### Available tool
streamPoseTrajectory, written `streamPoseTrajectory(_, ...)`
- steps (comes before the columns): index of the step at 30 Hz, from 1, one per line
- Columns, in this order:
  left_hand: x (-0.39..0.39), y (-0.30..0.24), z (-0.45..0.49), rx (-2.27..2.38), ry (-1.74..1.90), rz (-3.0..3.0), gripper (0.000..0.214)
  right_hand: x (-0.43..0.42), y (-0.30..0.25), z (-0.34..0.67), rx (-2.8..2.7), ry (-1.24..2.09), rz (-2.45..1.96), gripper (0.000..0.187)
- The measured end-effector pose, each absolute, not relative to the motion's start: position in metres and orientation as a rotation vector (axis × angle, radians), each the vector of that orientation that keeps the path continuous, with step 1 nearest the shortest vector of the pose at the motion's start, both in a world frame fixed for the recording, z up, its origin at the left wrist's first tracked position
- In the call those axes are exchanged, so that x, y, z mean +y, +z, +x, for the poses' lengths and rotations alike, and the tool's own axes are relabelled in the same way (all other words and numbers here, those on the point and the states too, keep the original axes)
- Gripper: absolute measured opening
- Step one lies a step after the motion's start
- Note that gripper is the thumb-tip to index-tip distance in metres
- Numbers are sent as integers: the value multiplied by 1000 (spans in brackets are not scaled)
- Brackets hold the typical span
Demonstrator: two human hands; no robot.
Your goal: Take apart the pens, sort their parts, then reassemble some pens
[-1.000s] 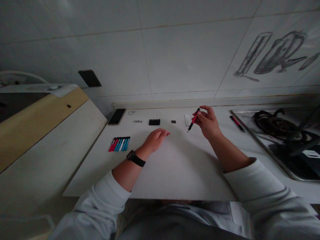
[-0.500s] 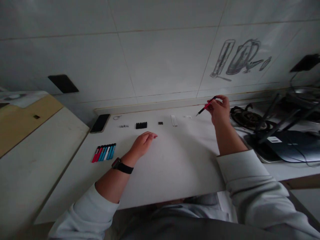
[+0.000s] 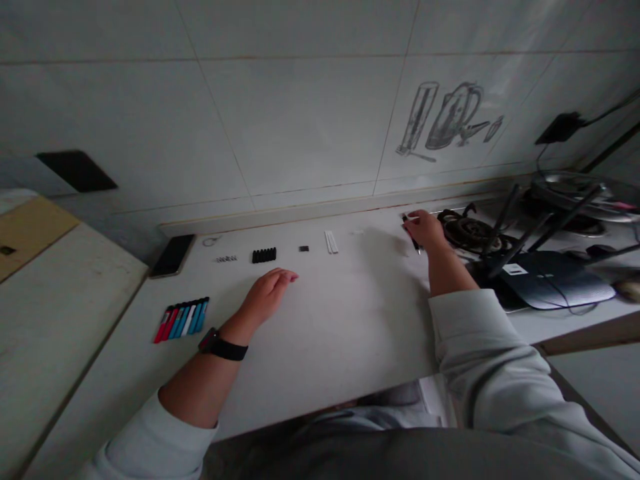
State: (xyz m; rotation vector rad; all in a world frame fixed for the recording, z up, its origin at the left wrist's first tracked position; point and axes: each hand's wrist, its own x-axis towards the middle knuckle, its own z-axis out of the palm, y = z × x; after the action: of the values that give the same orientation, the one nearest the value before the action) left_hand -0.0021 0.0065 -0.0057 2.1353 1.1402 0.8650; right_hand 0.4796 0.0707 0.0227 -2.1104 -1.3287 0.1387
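At the right end of the white table (image 3: pixel 325 320), my right hand (image 3: pixel 426 229) is closed on a red and black pen (image 3: pixel 411 238), held low at the tabletop with its tip toward me. My left hand (image 3: pixel 269 293) rests on the table with its fingers curled in; nothing shows in it. Beyond it lies a row of small parts: a thin ring (image 3: pixel 211 241), small metal springs (image 3: pixel 227 259), black sleeves (image 3: pixel 264 255), small dark pieces (image 3: pixel 304 249), white sticks (image 3: pixel 331 243) and tiny white bits (image 3: pixel 357 233). Red, blue and white pen barrels (image 3: pixel 181 320) lie to the left.
A phone (image 3: pixel 173 256) lies at the back left, near a cabinet (image 3: pixel 60 300). On the right are a gas burner (image 3: pixel 473 230), a dark device with a white label (image 3: pixel 550 283), black legs and cables. A tiled wall (image 3: pixel 300 127) bounds the back.
My right hand has lowered the pen to the tabletop, and the pen has turned so its tip points toward me. The view has swung right; my left hand stays resting.
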Motion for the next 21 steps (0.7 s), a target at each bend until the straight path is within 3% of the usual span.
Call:
streamPoseTrajectory(4, 5, -4, -2, 1146, 860, 2132, 45, 73, 16, 470, -1515, -21, -2309, 29)
streamPoseTrajectory(21, 5, -4, -2, 1141, 848, 2114, 44, 73, 8, 470, -1581, -14, -2489, 32)
